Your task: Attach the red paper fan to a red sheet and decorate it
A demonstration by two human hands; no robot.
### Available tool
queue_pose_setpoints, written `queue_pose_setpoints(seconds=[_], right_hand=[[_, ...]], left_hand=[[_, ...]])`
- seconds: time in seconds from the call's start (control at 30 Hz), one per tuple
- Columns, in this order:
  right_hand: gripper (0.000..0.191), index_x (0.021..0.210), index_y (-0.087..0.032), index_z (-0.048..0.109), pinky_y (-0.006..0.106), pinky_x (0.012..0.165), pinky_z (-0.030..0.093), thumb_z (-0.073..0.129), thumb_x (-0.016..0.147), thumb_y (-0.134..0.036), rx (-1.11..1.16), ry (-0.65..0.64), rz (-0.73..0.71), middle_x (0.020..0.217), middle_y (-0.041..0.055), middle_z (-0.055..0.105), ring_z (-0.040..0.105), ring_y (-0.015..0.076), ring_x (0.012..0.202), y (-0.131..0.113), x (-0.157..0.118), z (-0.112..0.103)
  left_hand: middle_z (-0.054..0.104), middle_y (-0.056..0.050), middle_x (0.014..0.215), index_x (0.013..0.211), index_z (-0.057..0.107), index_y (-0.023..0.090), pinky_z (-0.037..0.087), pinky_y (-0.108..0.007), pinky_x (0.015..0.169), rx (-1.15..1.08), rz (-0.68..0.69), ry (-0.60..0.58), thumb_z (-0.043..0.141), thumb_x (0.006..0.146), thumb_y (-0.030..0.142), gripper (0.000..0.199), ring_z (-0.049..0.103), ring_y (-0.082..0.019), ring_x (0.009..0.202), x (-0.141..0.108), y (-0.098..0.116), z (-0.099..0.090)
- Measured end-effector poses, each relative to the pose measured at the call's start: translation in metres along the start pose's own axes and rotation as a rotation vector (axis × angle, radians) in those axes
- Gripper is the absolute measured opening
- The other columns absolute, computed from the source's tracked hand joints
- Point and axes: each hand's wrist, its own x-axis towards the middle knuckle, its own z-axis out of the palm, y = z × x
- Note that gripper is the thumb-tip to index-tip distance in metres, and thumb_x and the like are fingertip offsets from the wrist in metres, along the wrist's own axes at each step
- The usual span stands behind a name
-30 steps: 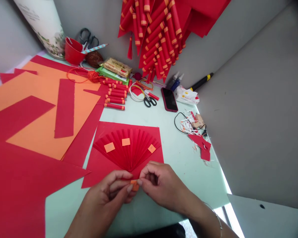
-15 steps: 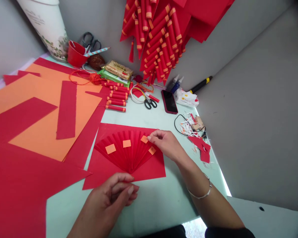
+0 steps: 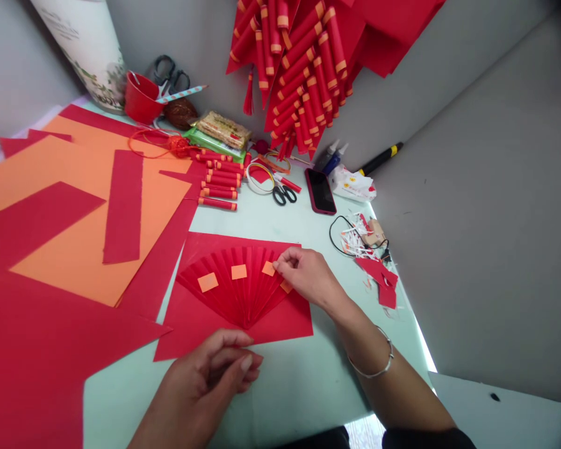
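Note:
A pleated red paper fan [image 3: 236,293] lies on a red paper sheet [image 3: 290,318] in front of me. Several small orange squares sit on the fan, one at the left [image 3: 207,282] and one in the middle [image 3: 239,271]. My right hand [image 3: 306,274] rests on the fan's right side, its fingertips pinching or pressing another orange square [image 3: 268,268]. My left hand [image 3: 215,368] rests on the near edge of the red sheet by the fan's point, fingers curled, nothing visible in it.
Big red and orange paper sheets [image 3: 75,218] cover the left. Rolled red paper tubes [image 3: 219,181], scissors [image 3: 283,193], a phone [image 3: 320,190], glue bottles [image 3: 331,156] and a red cup [image 3: 140,96] lie behind. Paper scraps and a cable [image 3: 369,249] sit at the right. Red firecracker bundles [image 3: 299,68] hang on the wall.
My right hand left my left hand, carried a small orange square up to the fan's right side and is setting it down there. The left hand stayed put.

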Motion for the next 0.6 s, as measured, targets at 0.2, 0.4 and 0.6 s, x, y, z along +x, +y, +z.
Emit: queue_pose_setpoints(seconds=[0.2,0.4,0.6], right_hand=[[0.018,0.069,-0.020,0.062,0.023,0.058,0.035,0.059,0.083,-0.030,-0.013,0.003,-0.008,0.064,-0.0046,0.062,0.051,0.0102,0.059,-0.0008,-0.0007,0.0015],[0.016,0.071,-0.020,0.063,0.023,0.057,0.036,0.060,0.083,-0.029,-0.016,0.011,-0.007,0.064,-0.0052,0.062,0.051,0.0101,0.058,0.0002,-0.0011,0.0025],[0.012,0.077,-0.021,0.066,0.025,0.060,0.037,0.059,0.084,-0.027,-0.004,0.024,-0.028,0.068,-0.0036,0.066,0.055,0.0114,0.060,0.0004,-0.0019,0.0031]], left_hand=[[0.075,-0.006,0.093,0.100,0.060,0.022,0.056,-0.035,0.085,-0.010,-0.004,0.007,0.066,0.062,0.075,0.065,0.070,-0.023,0.091,0.0007,-0.0009,0.0007],[0.075,-0.006,0.093,0.098,0.060,0.023,0.056,-0.035,0.084,0.002,0.011,-0.016,0.064,0.064,0.075,0.063,0.070,-0.023,0.090,0.0002,-0.0007,-0.0006],[0.075,-0.006,0.092,0.099,0.059,0.023,0.056,-0.036,0.084,0.007,0.013,-0.013,0.064,0.066,0.073,0.060,0.070,-0.024,0.090,0.0005,-0.0023,0.0000]])
